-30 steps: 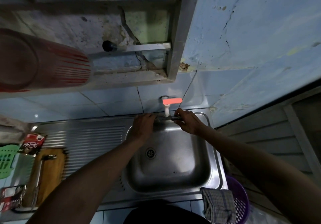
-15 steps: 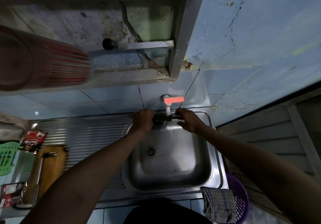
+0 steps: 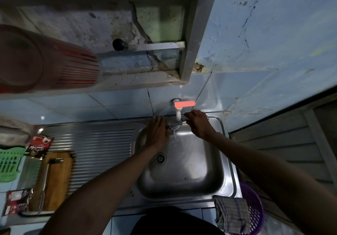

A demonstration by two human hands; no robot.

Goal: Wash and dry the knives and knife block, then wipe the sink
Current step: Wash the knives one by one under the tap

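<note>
Left hand (image 3: 156, 134) now flat, released, beside running water; right hand (image 3: 197, 123) grasping knife (image 3: 176, 124) under tap (image 3: 183, 105); sachet writing unreadable.

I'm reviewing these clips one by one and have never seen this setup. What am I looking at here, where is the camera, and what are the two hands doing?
There is no machine here: a person wears a camera on the head, so the one view looks down along both arms at a steel sink. Water runs from the tap at the back wall. The right hand grips something at the tap, probably a knife handle, though it is too small to tell. The left hand is flat and open beside the stream, holding nothing. On the counter at the left lie a wooden board with a metal tool on it, two sachets and a green basket. A checked cloth hangs over a purple basket at the sink's near right corner.
</note>
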